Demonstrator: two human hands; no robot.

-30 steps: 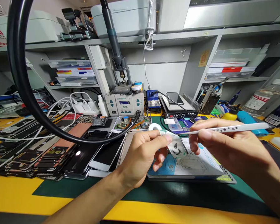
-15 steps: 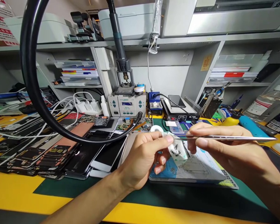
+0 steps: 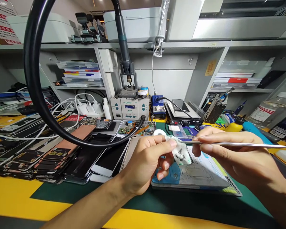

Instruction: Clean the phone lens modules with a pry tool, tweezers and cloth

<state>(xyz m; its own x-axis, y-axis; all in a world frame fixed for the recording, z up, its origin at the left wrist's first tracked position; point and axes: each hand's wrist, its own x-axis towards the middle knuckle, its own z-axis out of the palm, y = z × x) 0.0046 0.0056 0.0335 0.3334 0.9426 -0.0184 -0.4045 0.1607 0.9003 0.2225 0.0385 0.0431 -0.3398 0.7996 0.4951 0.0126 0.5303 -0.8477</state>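
Note:
My left hand is closed, its thumb and fingers pinching a white wipe with black smudges and greenish marks. The wipe is folded around the left end of a slim metal tool, whose tip is hidden inside. Between thumb and fingertips, my right hand grips the same tool, which lies nearly level and points out to the right. Below both hands rests a flat silver and blue board with printed outlines. A white ring-shaped thing shows just behind my left fingers.
Stacked phones and phone parts fill the left side, crossed by white cables. A thick black hose loops in front of them from the hot air station. At the right stand a tool holder and a clear bottle.
The right end of the metal tool has dipped slightly, and my right hand has shifted a little. My left hand keeps its pinch on the wipe. The view has moved slightly.

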